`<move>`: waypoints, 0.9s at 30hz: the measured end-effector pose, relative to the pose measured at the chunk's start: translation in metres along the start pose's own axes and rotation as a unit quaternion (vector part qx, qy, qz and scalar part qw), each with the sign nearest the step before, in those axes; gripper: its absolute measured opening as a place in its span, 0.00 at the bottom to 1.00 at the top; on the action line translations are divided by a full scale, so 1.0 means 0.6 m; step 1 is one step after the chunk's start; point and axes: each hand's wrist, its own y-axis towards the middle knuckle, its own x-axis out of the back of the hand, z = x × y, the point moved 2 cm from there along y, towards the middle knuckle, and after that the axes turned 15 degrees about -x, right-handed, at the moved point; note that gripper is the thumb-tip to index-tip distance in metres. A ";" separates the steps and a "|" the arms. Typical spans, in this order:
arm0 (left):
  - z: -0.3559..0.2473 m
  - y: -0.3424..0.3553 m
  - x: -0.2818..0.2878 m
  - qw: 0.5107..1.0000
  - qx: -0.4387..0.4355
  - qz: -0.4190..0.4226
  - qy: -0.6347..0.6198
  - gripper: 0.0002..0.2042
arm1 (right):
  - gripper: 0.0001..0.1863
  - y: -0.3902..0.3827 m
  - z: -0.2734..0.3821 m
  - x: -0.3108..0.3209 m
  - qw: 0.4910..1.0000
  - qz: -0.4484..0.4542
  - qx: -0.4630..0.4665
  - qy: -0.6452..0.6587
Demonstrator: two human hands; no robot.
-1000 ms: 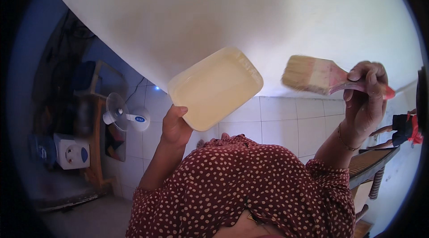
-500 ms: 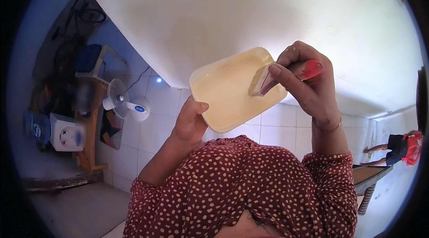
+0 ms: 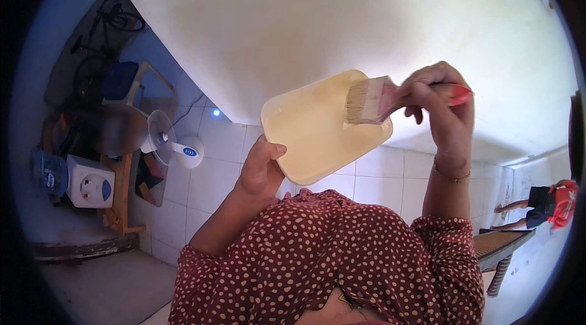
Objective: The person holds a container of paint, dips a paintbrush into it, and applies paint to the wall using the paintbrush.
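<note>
My left hand [image 3: 262, 166] is closed on the near left edge of a shallow, pale yellow tray [image 3: 305, 135], its thumb over the rim and the other fingers underneath. Cream paint or a similar pale coating shows inside. My right hand [image 3: 442, 96] grips a flat paintbrush [image 3: 370, 101] by its handle, which ends in a red tip. The brush lies nearly level over the tray's right end, its pale bristles pointing left. Whether the bristles touch the tray I cannot tell.
A large white wall [image 3: 256, 32] rises just beyond the tray. To the left are a white fan [image 3: 183, 149], a water dispenser [image 3: 90, 181], a blue-seated chair [image 3: 119, 80] and a bicycle [image 3: 110, 25]. A person in a red top [image 3: 560, 204] is far right, near a wooden bench [image 3: 503, 247].
My right hand has moved right and turned the paintbrush from tilted down in the tray to nearly level, showing its broad side. The tray has shifted only slightly.
</note>
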 end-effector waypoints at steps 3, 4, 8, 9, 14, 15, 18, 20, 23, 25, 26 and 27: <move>0.002 0.003 -0.002 1.000 -0.004 -0.003 -0.019 0.33 | 0.07 -0.007 -0.003 0.033 0.992 0.012 0.019 0.124; 0.002 0.004 -0.002 1.000 -0.005 0.000 -0.020 0.33 | 0.07 -0.009 -0.007 0.040 0.992 0.011 0.022 0.123; 0.003 0.007 0.010 0.999 -0.011 -0.006 -0.035 0.32 | 0.10 -0.013 -0.079 0.063 0.971 -0.015 -0.046 0.236; 0.002 0.009 0.012 0.999 -0.017 -0.002 -0.039 0.33 | 0.10 -0.015 -0.102 0.062 0.967 -0.025 -0.074 0.244; -0.005 0.020 0.008 0.999 -0.010 0.008 -0.036 0.34 | 0.11 -0.025 -0.154 0.070 0.928 -0.049 -0.108 0.354; -0.006 0.020 0.008 0.999 0.000 0.008 -0.032 0.34 | 0.12 -0.025 -0.154 0.067 0.923 -0.050 -0.114 0.364; 0.002 0.024 0.014 1.000 -0.016 0.003 -0.014 0.34 | 0.16 -0.026 -0.166 0.062 0.932 -0.044 -0.124 0.339; 0.015 0.029 0.024 0.999 -0.018 -0.012 -0.033 0.34 | 0.14 -0.031 -0.178 0.063 0.928 -0.044 -0.129 0.348; 0.017 0.029 0.032 0.999 0.002 -0.022 -0.042 0.35 | 0.16 -0.031 -0.164 0.059 0.919 -0.054 -0.129 0.369; 0.017 0.031 0.033 1.000 0.012 -0.002 -0.029 0.35 | 0.16 -0.028 -0.176 0.058 0.919 -0.042 -0.136 0.368; 0.013 0.028 0.039 0.999 0.009 0.001 -0.031 0.35 | 0.16 -0.028 -0.182 0.051 0.917 -0.026 -0.140 0.373; 0.009 0.026 0.044 0.999 0.006 0.002 -0.034 0.35 | 0.16 -0.030 -0.184 0.043 0.912 -0.023 -0.137 0.387</move>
